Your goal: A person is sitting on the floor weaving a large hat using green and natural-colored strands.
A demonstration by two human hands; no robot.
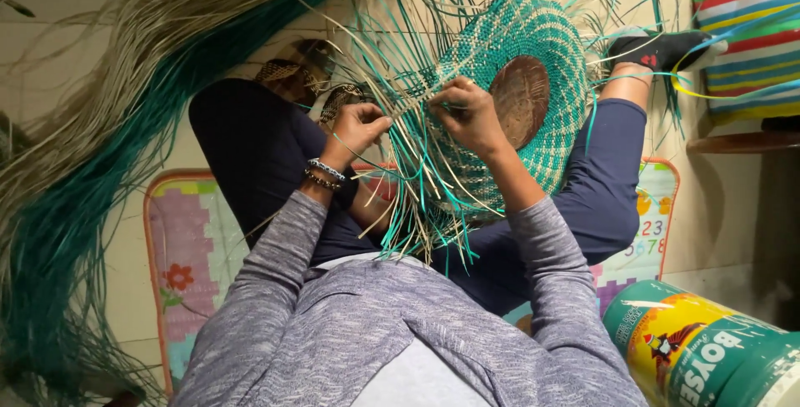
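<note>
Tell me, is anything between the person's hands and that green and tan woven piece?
Nothing visible. Both the left hand and right hand are already on the woven piece, pinching loose strips at its edge. The brown round form sits beside the right hand, not between.

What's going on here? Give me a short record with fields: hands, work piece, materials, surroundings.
left hand: left hand pinches straw strands at the weave's edge; beaded bracelets on the wrist
right hand: right hand grips strands on the weave
work piece: round woven piece, teal and natural checks, loose strands sticking out all round, brown wooden disc at its middle
materials: long bundle of straw, teal and pale, on the floor
surroundings: foam mat under the seated person; can and striped bag alongside
</note>
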